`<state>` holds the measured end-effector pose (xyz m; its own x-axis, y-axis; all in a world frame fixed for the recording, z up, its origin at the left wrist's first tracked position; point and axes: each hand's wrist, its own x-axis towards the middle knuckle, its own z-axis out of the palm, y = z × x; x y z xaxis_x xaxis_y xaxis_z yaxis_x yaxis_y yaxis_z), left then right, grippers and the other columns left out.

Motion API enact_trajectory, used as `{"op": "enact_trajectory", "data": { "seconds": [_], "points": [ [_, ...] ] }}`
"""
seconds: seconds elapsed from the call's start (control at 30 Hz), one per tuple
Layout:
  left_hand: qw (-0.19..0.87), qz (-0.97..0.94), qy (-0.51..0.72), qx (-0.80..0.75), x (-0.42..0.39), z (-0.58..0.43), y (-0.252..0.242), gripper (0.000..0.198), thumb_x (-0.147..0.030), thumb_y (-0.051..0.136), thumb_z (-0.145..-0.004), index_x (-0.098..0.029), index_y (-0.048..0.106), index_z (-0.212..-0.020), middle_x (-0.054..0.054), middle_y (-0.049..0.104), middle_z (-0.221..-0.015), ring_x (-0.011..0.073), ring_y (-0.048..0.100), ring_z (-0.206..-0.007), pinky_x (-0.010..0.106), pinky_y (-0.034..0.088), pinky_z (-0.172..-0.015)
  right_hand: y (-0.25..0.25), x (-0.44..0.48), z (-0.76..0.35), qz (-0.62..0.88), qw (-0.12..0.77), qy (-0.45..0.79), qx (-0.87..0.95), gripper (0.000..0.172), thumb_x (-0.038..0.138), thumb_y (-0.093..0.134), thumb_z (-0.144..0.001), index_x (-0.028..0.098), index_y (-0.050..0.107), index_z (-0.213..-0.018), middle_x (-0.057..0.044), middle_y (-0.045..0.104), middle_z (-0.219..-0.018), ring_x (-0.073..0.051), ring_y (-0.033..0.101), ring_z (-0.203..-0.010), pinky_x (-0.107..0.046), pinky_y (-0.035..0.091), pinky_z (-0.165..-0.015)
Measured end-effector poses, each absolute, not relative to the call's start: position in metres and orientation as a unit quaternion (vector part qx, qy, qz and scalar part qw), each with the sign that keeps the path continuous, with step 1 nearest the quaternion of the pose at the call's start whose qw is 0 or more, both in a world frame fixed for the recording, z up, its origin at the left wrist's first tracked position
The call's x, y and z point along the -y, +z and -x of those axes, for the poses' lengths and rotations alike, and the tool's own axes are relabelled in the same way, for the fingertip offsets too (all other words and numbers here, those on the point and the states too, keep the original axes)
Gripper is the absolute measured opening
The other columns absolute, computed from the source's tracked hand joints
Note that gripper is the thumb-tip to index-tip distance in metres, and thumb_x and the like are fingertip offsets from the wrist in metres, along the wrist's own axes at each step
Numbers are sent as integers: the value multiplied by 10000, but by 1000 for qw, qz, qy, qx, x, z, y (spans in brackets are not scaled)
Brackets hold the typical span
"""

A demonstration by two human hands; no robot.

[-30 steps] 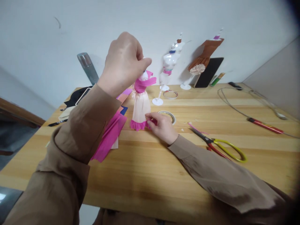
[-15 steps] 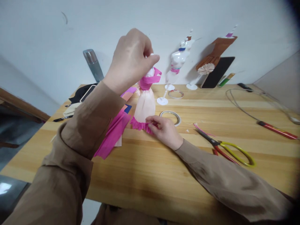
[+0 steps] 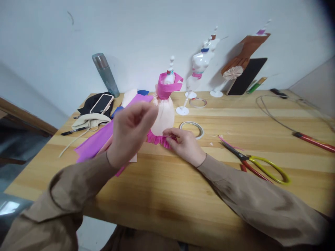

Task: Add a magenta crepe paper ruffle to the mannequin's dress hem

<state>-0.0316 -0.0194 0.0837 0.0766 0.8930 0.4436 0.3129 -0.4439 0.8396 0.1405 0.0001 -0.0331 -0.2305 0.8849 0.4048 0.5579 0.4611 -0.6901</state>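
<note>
A small dress-form mannequin point(image 3: 170, 77) stands upright in a magenta paper top point(image 3: 164, 91) and a pale peach skirt point(image 3: 164, 115). Along the skirt's lower edge runs a gathered magenta ruffle point(image 3: 156, 138). My right hand point(image 3: 184, 144) pinches this ruffle at its right end, thumb and index together. In front of the skirt's left side, my left hand point(image 3: 132, 129) is raised with curled fingers, blurred by motion; I see nothing in it. Sheets of purple crepe paper point(image 3: 95, 139) lie beneath and beside the left forearm, partly hidden.
A roll of tape point(image 3: 192, 129) lies right of the skirt, scissors point(image 3: 246, 158) farther right. More mannequins point(image 3: 201, 62) stand behind, one with a brown dress point(image 3: 243, 52). A phone point(image 3: 102, 104), a flask point(image 3: 106, 75) and a pen point(image 3: 74, 131) are at left, a red-handled tool point(image 3: 314, 141) at right.
My left hand has let go of the mannequin's top and moved down and left, uncovering its neck. My right hand stays on the ruffle. The view has shifted slightly.
</note>
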Motion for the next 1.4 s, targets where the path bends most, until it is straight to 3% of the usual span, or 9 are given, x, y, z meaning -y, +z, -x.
{"op": "enact_trajectory", "data": {
  "seconds": [0.03,0.1,0.2,0.37,0.7,0.9,1.17,1.4],
  "points": [
    [413,-618,474,-472,29,36,67,223,-308,583,-873,-188,612,-686,-10,543,-591,105,478,-517,259,395,-529,-33,0,-140,476,397,207,757,222,115,545,-781,182,697,-928,-53,753,-845,-197,694,-752,-320,523,-701],
    [572,-462,402,-546,42,44,36,195,-275,617,-846,-173,622,-681,0,589,-627,85,480,-464,243,379,-481,-34,-1,-140,473,401,217,754,221,119,544,-781,175,701,-926,-59,755,-851,-199,698,-756,-327,529,-711],
    [688,-236,363,-583,47,47,9,132,-158,570,-872,-171,634,-758,16,656,-723,79,532,-518,212,414,-503,-37,-4,-139,473,413,248,738,218,131,549,-777,168,702,-927,-69,759,-862,-205,706,-762,-344,544,-730],
    [724,-175,369,-556,39,34,8,118,-213,563,-903,-172,604,-800,32,669,-715,66,474,-476,181,329,-424,-43,-10,-140,470,435,314,701,194,149,560,-770,169,696,-908,-77,760,-862,-201,716,-775,-346,566,-734],
    [741,-99,445,-494,29,13,-7,306,-294,391,-989,-160,443,-719,-19,502,-593,32,375,-404,148,247,-379,-43,-11,-141,452,456,372,670,174,177,578,-764,157,686,-899,-78,757,-838,-201,718,-765,-355,580,-744],
    [742,-117,462,-471,26,13,-11,244,-228,471,-936,-168,402,-711,-49,461,-585,13,273,-355,150,134,-350,-42,-9,-141,444,456,384,669,179,189,586,-764,158,687,-907,-82,758,-857,-194,715,-770,-346,575,-744],
    [730,-154,476,-465,26,10,-17,228,-202,618,-840,-181,408,-753,-74,428,-591,7,279,-367,146,128,-368,-42,-9,-141,458,444,348,687,192,162,564,-765,153,691,-908,-84,752,-840,-201,707,-754,-352,565,-730],
    [729,-186,473,-460,24,11,-24,214,-157,577,-853,-179,406,-726,-76,410,-571,13,292,-364,151,133,-368,-46,-10,-140,465,435,330,697,183,165,563,-761,159,690,-893,-78,748,-819,-194,700,-726,-333,557,-704]
  ]
}}
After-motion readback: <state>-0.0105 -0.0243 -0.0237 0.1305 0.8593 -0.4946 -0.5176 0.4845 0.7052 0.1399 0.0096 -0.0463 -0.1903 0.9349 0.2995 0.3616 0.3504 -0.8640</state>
